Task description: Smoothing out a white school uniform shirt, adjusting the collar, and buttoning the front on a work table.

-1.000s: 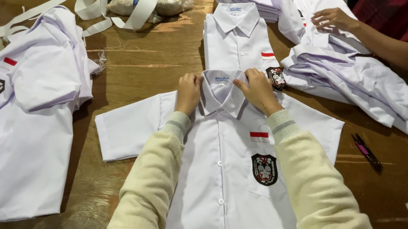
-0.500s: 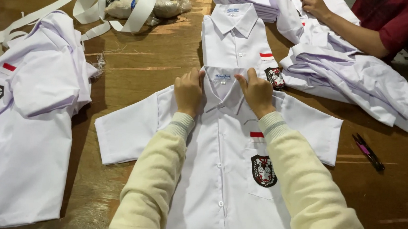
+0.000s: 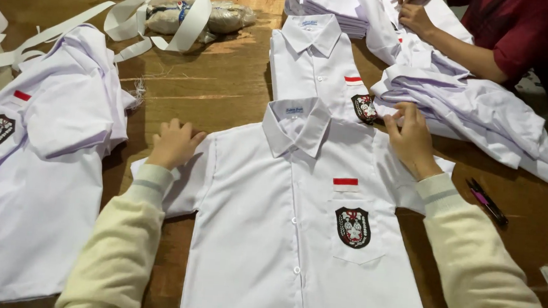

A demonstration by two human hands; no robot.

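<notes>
— Where is the shirt, and how is your grip?
— The white school shirt [image 3: 294,239] lies flat on the wooden table [image 3: 227,86]. My left hand [image 3: 173,144] and right hand [image 3: 410,141] press its shoulders, fingers open, clamping nothing.
— Before?
— Both were at the collar [image 3: 298,125]; they have moved apart.

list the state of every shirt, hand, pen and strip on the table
front shirt: flat, buttoned, face up
left hand: open, on its shoulder
right hand: open, on other shoulder
folded shirt: folded, buttoned
left shirts: piled, unfolded
pen: lying capped
strips: loose, looped
</notes>
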